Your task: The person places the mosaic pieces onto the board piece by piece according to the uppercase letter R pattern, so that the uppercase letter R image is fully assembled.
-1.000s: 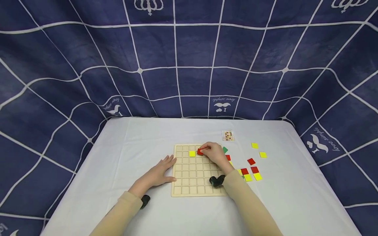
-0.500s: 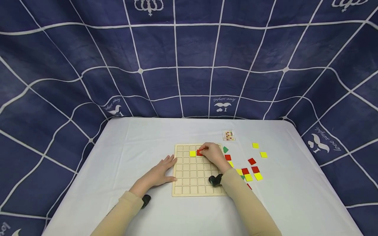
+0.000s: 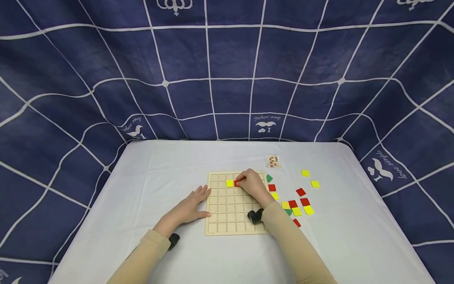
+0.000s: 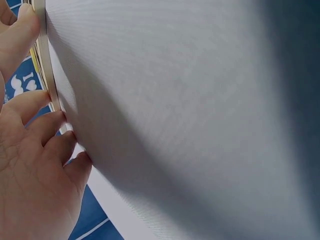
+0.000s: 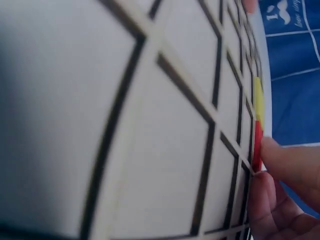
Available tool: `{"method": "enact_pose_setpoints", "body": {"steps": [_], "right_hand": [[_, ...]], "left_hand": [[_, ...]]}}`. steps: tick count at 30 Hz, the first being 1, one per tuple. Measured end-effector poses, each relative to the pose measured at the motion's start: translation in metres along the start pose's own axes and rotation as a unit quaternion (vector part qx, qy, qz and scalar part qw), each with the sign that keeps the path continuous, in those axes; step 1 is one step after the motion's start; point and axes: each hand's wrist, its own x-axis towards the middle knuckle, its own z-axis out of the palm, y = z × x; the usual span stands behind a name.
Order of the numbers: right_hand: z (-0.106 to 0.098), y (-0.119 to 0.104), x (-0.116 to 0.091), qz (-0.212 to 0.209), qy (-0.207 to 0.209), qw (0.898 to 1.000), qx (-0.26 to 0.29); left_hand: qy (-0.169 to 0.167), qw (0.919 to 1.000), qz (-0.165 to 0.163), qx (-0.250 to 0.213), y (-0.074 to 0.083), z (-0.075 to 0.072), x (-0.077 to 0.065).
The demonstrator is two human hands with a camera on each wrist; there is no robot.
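Observation:
A wooden grid board [image 3: 222,208] lies on the white table, its cells bordered by raised strips. In its upper part a yellow square tile [image 3: 229,183] sits in a cell. Right beside it is a red square tile [image 3: 236,184], lying level in the neighbouring cell and partly covered by fingers. My right hand [image 3: 253,187] pinches this tile at its right side; the right wrist view shows thumb and finger at the red tile's [image 5: 258,145] edge. With fingers spread, my left hand [image 3: 188,207] rests against the board's left edge, fingertips touching the rim.
Loose red tiles [image 3: 300,192], yellow tiles [image 3: 308,210] and green pieces [image 3: 269,178] are scattered right of the board, some overlapping. A small printed pattern card [image 3: 273,161] lies beyond the board's upper right corner. A blue curtain [image 3: 230,98] surrounds the table's back and sides.
The red tile has gone from slightly askew to lying square beside the yellow one, with my right hand shifting a little left. My left hand stays at the board's edge.

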Motion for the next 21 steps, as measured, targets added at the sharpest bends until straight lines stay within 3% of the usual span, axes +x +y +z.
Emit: {"method": "enact_pose_setpoints", "body": {"steps": [11, 21], "right_hand": [[-0.037, 0.011, -0.021, 0.039, 0.039, 0.996, 0.075], [-0.078, 0.05, -0.041, 0.098, -0.001, 0.993, 0.063]], "left_hand": [[-0.01, 0.9998, 0.018, -0.001, -0.004, -0.006, -0.001], [-0.005, 0.9997, 0.017, -0.018, -0.006, -0.004, -0.003]]}}
